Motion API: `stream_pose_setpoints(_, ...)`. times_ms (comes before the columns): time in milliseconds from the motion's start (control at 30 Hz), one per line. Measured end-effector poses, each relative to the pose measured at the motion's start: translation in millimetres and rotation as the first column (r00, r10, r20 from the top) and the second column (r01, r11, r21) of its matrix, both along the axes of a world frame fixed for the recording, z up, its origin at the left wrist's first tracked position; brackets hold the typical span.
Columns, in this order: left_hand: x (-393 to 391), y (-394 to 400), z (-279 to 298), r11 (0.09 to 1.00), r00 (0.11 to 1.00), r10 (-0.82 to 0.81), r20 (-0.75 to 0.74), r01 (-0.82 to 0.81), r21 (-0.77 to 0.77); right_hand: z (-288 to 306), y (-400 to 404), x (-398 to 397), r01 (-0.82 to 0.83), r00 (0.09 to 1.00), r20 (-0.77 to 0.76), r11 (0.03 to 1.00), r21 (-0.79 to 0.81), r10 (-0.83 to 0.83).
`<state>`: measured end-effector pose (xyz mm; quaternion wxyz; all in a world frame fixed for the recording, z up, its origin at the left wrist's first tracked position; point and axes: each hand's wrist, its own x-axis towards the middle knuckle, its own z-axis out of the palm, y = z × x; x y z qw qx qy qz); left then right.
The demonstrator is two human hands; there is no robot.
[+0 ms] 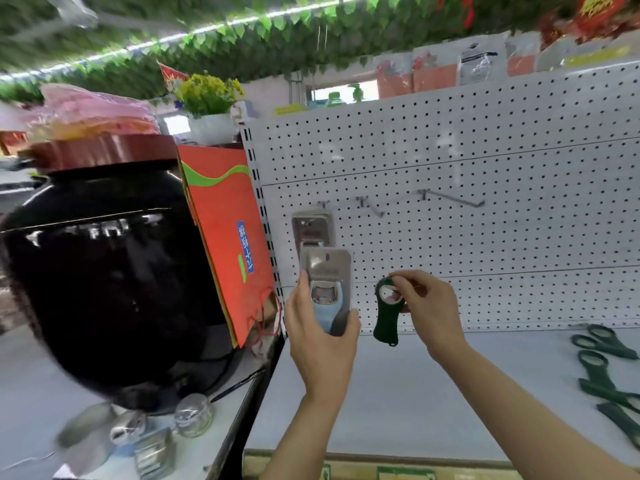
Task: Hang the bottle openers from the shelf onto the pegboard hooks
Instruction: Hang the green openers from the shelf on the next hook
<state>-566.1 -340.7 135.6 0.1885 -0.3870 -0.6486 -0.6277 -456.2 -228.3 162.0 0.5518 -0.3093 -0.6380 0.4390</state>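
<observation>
My left hand [320, 344] holds a packaged light-blue bottle opener [327, 289] upright in front of the white pegboard [485, 244]. My right hand [427, 310] pinches the head of a dark green bottle opener [386, 315], which hangs down from my fingers. A packaged opener [311, 228] hangs on the leftmost hook [323, 203]. Two more hooks, a short one [372, 206] and a long one [453, 199], stick out bare to the right. Several green openers [602, 368] lie on the shelf [433, 393] at the right.
A large black jar [104, 278] with a red lid and an orange paper bag [225, 237] stand left of the pegboard. Small glass jars [192, 415] sit on the left counter. Packaged goods [450, 71] line the top of the pegboard.
</observation>
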Motion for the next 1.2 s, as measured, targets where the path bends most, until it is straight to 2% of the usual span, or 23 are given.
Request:
stream_pose_setpoints(167, -19.1, 1.9, 30.2, 0.998, 0.999, 0.032, -0.005, -0.032, 0.062, 6.9, -9.7, -17.0, -0.011, 1.000, 0.020, 1.000, 0.024, 0.011)
stream_pose_setpoints(333, -25.4, 16.8, 53.4, 0.996, 0.997, 0.071, 0.012, -0.072, 0.051, 22.8, -11.3, -13.3, -0.020, 0.999, 0.033, 0.998, 0.057, 0.018)
stream_pose_setpoints(533, -26.5, 29.5, 61.1, 0.992, 0.992, 0.127, -0.006, -0.127, -0.010, 29.7, -14.3, 0.8, -0.036, 0.999, 0.032, 0.995, 0.089, 0.033)
stream_pose_setpoints(700, -24.2, 30.9, 53.6, 0.989, 0.988, 0.151, 0.043, -0.151, -0.003, 34.4, -16.4, 11.0, -0.060, 0.998, 0.016, 0.993, 0.100, 0.058)
stream_pose_setpoints(867, -29.0, 37.4, 46.5, 0.981, 0.982, 0.184, 0.052, -0.180, -0.073, 40.0, -19.0, 14.6, -0.064, 0.998, 0.025, 0.992, 0.111, 0.062)
stream_pose_setpoints(1200, -55.2, 57.4, 43.2, 0.957, 0.982, 0.189, -0.031, -0.191, -0.220, 56.1, -16.2, 23.9, -0.051, 0.999, -0.001, 0.989, 0.138, 0.052)
